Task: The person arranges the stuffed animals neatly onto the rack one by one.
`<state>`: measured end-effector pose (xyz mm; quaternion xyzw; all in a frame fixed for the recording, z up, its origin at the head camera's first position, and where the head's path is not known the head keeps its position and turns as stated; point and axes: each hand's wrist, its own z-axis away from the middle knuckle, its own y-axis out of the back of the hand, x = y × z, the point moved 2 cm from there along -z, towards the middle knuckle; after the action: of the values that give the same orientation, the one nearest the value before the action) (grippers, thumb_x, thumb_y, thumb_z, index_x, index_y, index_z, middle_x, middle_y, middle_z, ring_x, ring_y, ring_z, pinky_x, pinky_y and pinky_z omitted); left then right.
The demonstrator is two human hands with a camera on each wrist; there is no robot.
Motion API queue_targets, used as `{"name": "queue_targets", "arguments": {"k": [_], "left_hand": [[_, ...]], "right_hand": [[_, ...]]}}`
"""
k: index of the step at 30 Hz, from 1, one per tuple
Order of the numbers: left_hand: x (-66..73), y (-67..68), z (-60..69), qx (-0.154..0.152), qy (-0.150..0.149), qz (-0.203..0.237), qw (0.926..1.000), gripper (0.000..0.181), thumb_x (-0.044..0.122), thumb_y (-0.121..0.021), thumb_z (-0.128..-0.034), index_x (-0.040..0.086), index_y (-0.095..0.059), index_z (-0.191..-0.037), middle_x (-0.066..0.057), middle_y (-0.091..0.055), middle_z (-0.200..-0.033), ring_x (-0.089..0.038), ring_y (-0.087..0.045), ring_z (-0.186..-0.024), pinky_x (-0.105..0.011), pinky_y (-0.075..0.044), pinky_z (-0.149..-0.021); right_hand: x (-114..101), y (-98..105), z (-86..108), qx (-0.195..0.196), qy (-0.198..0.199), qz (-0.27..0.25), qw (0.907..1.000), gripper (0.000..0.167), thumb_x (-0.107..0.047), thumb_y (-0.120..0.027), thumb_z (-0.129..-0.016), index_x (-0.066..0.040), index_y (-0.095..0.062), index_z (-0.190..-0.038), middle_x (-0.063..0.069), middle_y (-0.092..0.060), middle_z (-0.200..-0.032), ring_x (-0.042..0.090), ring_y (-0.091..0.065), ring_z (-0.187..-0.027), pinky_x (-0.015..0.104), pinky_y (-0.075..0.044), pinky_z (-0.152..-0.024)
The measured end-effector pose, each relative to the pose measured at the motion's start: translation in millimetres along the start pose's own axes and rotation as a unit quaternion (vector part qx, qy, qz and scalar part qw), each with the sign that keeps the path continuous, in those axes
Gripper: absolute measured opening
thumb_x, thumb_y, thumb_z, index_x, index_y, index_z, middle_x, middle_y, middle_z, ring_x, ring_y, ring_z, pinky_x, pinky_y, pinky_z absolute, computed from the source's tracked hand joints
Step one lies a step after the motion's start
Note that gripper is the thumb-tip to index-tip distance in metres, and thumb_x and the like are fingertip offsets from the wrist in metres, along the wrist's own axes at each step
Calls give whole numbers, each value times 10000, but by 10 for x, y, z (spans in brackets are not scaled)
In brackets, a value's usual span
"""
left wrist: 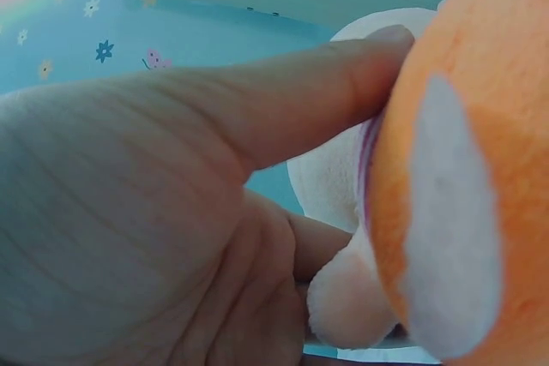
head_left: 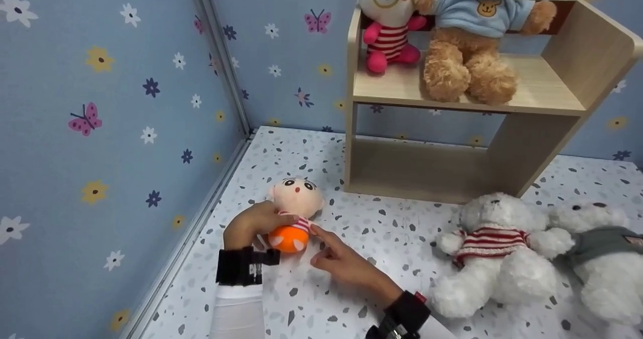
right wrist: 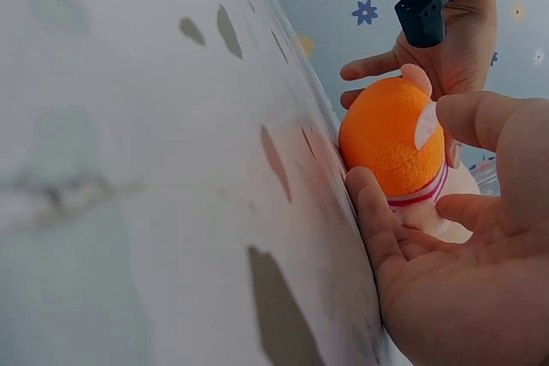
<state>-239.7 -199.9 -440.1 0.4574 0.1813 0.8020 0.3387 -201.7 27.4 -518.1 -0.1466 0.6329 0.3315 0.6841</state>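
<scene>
A small plush doll with a round pale head, striped top and orange bottom lies face up on the speckled surface. My left hand grips its side; in the left wrist view the thumb lies across the front and the other fingers reach round behind. On the other side, my right hand touches the doll with an extended index finger, thumb spread away. The right wrist view shows the right fingers stretched low beside the doll's orange bottom. Part of the striped top is hidden by the left hand.
A wooden shelf stands behind, bearing a striped plush toy with glasses and a brown bear. Two white bears lie at right, one in stripes, one in grey. A flowered wall borders the left.
</scene>
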Motion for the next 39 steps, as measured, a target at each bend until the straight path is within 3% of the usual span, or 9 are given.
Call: {"name": "queue_targets", "arguments": {"k": [8,24,33,39], "left_hand": [[3,-8,-2,24,-108,-85,9999,442,456,-664,-961,61,-607,-1151,-120,-654,-958,-276,-669,-699,-419,-622,-656],[13,-14,27,85,-138,-116,9998,413,449,-663,-961,69,-612,-1114,-112,-656,-923,-284,-669,-709,-421,-617,-655],[33,-3,30,145,-169,-243,9995,420,455,-675,-957,68,-629,-1115,-102,-633,-936,-251,-640,-696,-422,-619,-664],[51,4,53,191,-152,-318,9992,425,462,-680,-953,73,-623,-1113,-104,-630,-938,-260,-642,-714,-406,-612,-657]], "right_hand": [[-18,-10,-1,-153,230,60,9996,742,-225,-602,-1022,-345,-204,-1637,92,-368,-1610,176,-601,-1119,341,-498,-960],[-25,-14,16,-100,-14,-63,9999,767,-267,-638,-998,-422,-212,-1617,86,-387,-1581,193,-581,-1142,401,-479,-1011],[-44,-12,3,-103,279,85,9995,767,-201,-627,-1006,-298,-210,-1642,94,-353,-1628,167,-596,-1074,321,-509,-925],[-25,-20,5,-134,207,-6,9997,778,-203,-630,-1003,-323,-200,-1641,89,-294,-1669,163,-607,-1098,333,-508,-963]]}}
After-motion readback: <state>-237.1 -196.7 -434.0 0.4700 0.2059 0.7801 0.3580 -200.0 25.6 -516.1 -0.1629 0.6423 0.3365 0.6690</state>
